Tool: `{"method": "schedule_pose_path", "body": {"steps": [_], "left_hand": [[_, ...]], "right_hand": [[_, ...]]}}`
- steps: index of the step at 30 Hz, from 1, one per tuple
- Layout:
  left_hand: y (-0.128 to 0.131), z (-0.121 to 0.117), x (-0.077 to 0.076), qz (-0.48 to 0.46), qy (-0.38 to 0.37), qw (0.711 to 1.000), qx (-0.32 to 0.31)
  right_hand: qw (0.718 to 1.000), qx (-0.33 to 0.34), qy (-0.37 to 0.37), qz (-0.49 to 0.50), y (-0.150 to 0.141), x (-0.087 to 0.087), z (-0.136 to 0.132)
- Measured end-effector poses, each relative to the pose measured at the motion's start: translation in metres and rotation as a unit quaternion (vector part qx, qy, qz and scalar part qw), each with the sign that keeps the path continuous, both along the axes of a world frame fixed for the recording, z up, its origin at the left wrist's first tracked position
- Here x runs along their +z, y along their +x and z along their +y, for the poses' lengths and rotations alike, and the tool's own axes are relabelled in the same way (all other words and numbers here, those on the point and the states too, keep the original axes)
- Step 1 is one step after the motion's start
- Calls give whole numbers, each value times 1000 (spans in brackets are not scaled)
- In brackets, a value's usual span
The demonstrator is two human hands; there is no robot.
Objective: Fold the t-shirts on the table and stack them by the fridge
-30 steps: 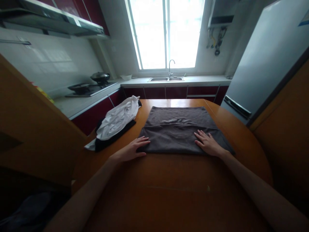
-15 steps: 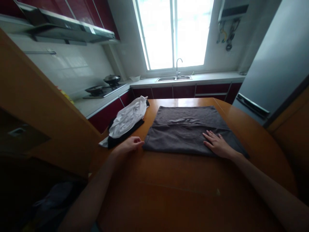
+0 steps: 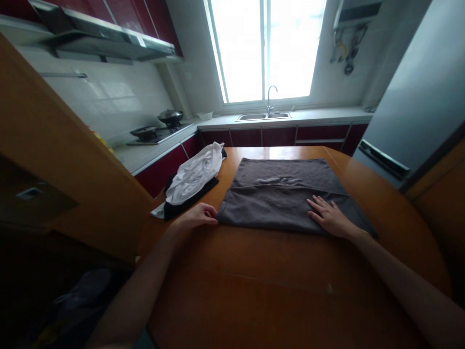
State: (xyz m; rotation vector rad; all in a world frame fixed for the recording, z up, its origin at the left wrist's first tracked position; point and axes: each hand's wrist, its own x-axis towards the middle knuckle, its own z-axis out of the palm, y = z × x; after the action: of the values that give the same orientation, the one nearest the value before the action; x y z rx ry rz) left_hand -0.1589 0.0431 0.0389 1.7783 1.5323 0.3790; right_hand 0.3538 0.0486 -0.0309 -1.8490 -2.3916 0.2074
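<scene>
While my right hand lies spread on the gray cloth, flat on the table, my left hand pinches its near-left corner.

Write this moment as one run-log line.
left hand: at grey cloth, near-left corner | right hand: flat on cloth | white garment: left of cloth

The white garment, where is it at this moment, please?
In the head view, the white garment lies on the table, on the left, atop a black cloth, beyond the left hand.
</scene>
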Motion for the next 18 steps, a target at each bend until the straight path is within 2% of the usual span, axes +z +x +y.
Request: {"method": "schedule_pose_path", "body": {"steps": [9,18], "left_hand": [[7,-6,10,-54,54,997,-22],[4,-2,3,-25,7,1000,12]], "right_hand": [[1000,7,-6,-1,2,0,1],[1000,6,3,3,3,-3,2]]}}
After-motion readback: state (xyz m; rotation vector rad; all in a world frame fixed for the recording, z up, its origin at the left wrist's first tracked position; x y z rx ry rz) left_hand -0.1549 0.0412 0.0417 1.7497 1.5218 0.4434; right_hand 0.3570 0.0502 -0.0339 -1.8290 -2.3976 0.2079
